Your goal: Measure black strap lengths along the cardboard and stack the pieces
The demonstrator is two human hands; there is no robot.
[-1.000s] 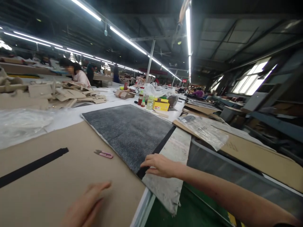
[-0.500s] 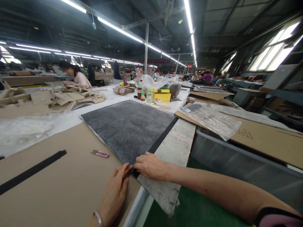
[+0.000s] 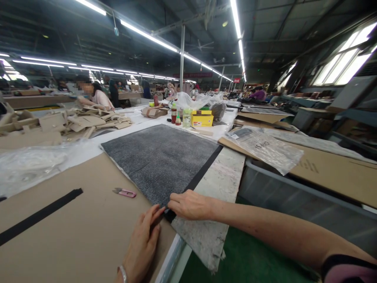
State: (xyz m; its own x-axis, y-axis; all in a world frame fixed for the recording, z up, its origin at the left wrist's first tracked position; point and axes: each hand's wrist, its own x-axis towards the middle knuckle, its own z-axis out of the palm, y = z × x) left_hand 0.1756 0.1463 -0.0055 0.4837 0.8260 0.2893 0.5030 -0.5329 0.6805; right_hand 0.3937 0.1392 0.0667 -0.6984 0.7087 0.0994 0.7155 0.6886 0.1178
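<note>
A dark grey carpet mat [image 3: 160, 159] lies flat on the table, with a black strip [image 3: 203, 169] running along its right edge. My right hand [image 3: 190, 204] rests on the near end of that strip, fingers curled and pressing down. My left hand [image 3: 144, 241] lies flat on the brown cardboard sheet [image 3: 88, 228], fingertips touching the mat's near corner. Pink thread snips [image 3: 125, 192] lie on the cardboard to the left of the mat.
A second black strip [image 3: 41, 215] lies on the cardboard at left. Clear plastic [image 3: 29, 161] and cardboard scraps [image 3: 82, 122] are further left. Bottles [image 3: 178, 116] and a yellow box [image 3: 202, 118] stand behind the mat. A person [image 3: 97, 96] works at the back left. Cardboard with a plastic bag [image 3: 265, 149] lies right.
My left hand came forward from the near edge to the mat's corner, beside my right hand. The right hand stayed on the strip's end. The view tilted slightly.
</note>
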